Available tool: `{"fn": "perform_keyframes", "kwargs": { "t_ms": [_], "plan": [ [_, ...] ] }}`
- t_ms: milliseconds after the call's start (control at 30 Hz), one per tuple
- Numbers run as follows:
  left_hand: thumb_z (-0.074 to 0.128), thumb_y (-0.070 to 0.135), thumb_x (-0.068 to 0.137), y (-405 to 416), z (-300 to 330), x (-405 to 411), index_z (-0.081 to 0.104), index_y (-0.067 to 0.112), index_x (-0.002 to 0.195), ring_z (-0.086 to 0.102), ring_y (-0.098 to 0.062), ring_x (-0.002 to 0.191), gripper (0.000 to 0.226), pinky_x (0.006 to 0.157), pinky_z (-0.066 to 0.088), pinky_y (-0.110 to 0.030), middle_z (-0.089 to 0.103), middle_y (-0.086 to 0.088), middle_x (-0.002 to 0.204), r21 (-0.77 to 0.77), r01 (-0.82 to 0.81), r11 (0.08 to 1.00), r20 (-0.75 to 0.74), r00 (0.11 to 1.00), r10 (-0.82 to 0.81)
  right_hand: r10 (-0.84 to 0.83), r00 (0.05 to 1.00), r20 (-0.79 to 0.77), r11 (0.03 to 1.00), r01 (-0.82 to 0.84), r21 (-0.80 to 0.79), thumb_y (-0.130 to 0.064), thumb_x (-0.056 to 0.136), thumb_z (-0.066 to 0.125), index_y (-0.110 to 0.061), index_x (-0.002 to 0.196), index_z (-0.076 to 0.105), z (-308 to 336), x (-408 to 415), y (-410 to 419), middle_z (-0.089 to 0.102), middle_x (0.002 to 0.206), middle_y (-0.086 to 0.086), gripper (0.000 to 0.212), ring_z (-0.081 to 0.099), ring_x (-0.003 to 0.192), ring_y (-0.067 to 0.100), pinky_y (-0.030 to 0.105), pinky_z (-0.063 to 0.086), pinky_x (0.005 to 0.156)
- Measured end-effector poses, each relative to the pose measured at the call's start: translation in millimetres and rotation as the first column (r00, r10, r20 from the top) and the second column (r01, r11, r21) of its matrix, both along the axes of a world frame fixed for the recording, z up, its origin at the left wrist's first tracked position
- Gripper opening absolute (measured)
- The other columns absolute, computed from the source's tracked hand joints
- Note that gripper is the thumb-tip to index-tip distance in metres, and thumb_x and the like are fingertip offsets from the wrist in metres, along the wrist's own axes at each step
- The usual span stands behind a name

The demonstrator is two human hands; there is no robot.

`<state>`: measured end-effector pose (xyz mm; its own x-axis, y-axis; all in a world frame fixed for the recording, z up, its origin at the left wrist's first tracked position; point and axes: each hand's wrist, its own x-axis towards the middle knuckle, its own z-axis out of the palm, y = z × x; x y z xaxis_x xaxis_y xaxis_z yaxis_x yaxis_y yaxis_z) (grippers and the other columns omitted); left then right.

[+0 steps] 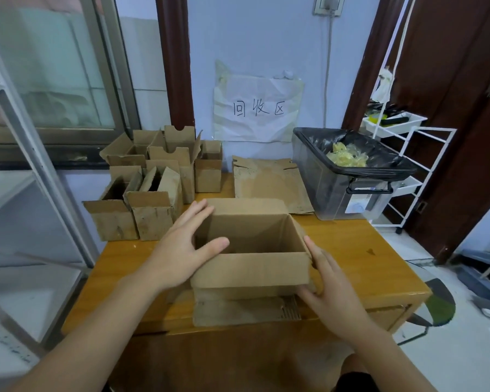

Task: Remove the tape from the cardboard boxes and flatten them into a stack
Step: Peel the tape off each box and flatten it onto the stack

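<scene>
An open cardboard box point(252, 267) stands in the middle of the wooden table point(359, 250), its flaps spread outward. My left hand point(181, 247) lies flat against the box's left side with straight fingers, the thumb over the rim. My right hand point(331, 290) presses the box's near right corner, fingers mostly straight along the wall. A flattened cardboard box point(269, 185) lies on the table behind it. Several small open boxes point(153, 182) stand grouped at the table's back left.
A clear bin point(345, 190) lined with a black bag holds crumpled yellowish tape at the back right. A white wire rack point(402, 154) stands beyond it. A paper sign point(258, 108) hangs on the wall. A metal shelf frame point(26, 137) stands to the left.
</scene>
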<state>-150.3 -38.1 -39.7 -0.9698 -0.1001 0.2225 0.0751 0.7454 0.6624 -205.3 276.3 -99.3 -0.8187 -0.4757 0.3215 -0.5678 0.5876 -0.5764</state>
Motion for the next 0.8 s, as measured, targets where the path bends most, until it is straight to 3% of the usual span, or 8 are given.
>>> {"fn": "perform_keyframes", "kwargs": {
  "t_ms": [133, 300, 367, 433, 500, 600, 667, 800],
  "plan": [
    [0.029, 0.069, 0.101, -2.9, -13.7, 11.5, 0.059, 0.035, 0.140, 0.025, 0.013, 0.146, 0.060, 0.124, 0.029, -0.044, 0.042, 0.024, 0.153, -0.054, -0.129, 0.990, -0.321, 0.941, 0.105, -0.037, 0.996, -0.077, 0.994, 0.028, -0.109, -0.033, 0.089, 0.076, -0.048, 0.159, 0.002, -10.2, 3.5, -4.1, 0.014, 0.160, -0.025, 0.103, 0.034, 0.143, 0.009, 0.024, 0.040, 0.106],
    [0.034, 0.053, 0.108, 1.6, -40.7, 46.0, 0.061, 0.026, 0.138, 0.031, -0.008, 0.153, 0.049, 0.124, 0.028, -0.043, 0.042, 0.013, 0.160, 0.033, -0.129, 0.991, -0.495, 0.860, 0.128, -0.153, 0.975, -0.162, 0.971, 0.118, -0.208, -0.039, 0.089, 0.069, -0.041, 0.161, 0.005, -10.7, 14.1, -9.4, -0.006, 0.169, -0.010, 0.096, 0.037, 0.145, 0.026, 0.038, 0.052, 0.097],
    [0.039, 0.044, 0.106, 10.3, -54.6, 65.5, 0.056, 0.022, 0.142, 0.030, -0.015, 0.155, 0.046, 0.125, 0.026, -0.033, 0.036, 0.007, 0.166, 0.109, -0.144, 0.983, -0.535, 0.825, 0.181, -0.133, 0.980, -0.145, 0.973, 0.102, -0.209, -0.048, 0.090, 0.063, -0.045, 0.161, 0.002, -11.7, 22.0, -9.7, -0.010, 0.170, -0.011, 0.094, 0.032, 0.149, 0.023, 0.033, 0.049, 0.097],
    [0.039, 0.049, 0.105, 21.0, -69.6, 83.8, 0.046, 0.028, 0.150, 0.024, -0.013, 0.157, 0.050, 0.124, 0.023, -0.024, 0.025, 0.008, 0.171, 0.198, -0.166, 0.966, -0.515, 0.821, 0.247, -0.098, 0.991, -0.087, 0.979, 0.080, -0.187, -0.054, 0.089, 0.061, -0.053, 0.157, -0.006, -15.5, 31.8, -9.3, -0.015, 0.167, -0.022, 0.096, 0.023, 0.152, 0.013, 0.025, 0.041, 0.103],
    [0.037, 0.060, 0.103, 29.6, -83.9, 94.1, 0.031, 0.041, 0.156, 0.016, -0.007, 0.158, 0.056, 0.123, 0.022, -0.030, 0.014, 0.016, 0.172, 0.246, -0.178, 0.953, -0.430, 0.861, 0.272, -0.057, 0.998, -0.029, 0.985, 0.052, -0.164, -0.054, 0.089, 0.063, -0.052, 0.157, -0.008, -22.7, 39.9, -9.2, -0.014, 0.166, -0.027, 0.099, 0.027, 0.147, 0.002, 0.018, 0.040, 0.105],
    [0.030, 0.077, 0.097, 32.4, -98.6, 94.5, 0.005, 0.061, 0.156, 0.008, 0.005, 0.155, 0.066, 0.124, 0.019, -0.037, 0.002, 0.031, 0.169, 0.178, -0.172, 0.969, -0.251, 0.944, 0.214, 0.007, 0.999, 0.045, 0.992, -0.002, -0.124, -0.056, 0.092, 0.063, -0.046, 0.160, -0.004, -28.1, 45.4, -12.7, 0.007, 0.168, -0.019, 0.096, 0.027, 0.143, -0.011, 0.001, 0.033, 0.101],
    [0.025, 0.084, 0.093, 30.4, -102.2, 88.7, -0.004, 0.058, 0.158, 0.005, 0.008, 0.154, 0.075, 0.128, 0.020, -0.037, 0.003, 0.030, 0.169, 0.113, -0.136, 0.984, -0.163, 0.975, 0.153, 0.047, 0.995, 0.085, 0.988, -0.033, -0.154, -0.054, 0.093, 0.064, -0.049, 0.159, 0.000, -23.5, 45.3, -16.6, 0.024, 0.162, -0.024, 0.091, 0.031, 0.145, -0.003, 0.006, 0.034, 0.107],
    [0.032, 0.076, 0.099, 31.7, -89.5, 75.9, -0.013, 0.056, 0.157, 0.001, 0.012, 0.153, 0.076, 0.127, 0.015, -0.030, -0.002, 0.039, 0.165, 0.100, -0.089, 0.991, -0.141, 0.985, 0.102, 0.092, 0.989, 0.116, 0.969, -0.062, -0.240, -0.046, 0.094, 0.067, -0.063, 0.151, -0.001, -5.1, 44.4, -23.8, 0.029, 0.153, -0.039, 0.090, 0.035, 0.141, -0.008, 0.010, 0.034, 0.110]
  ]
}}
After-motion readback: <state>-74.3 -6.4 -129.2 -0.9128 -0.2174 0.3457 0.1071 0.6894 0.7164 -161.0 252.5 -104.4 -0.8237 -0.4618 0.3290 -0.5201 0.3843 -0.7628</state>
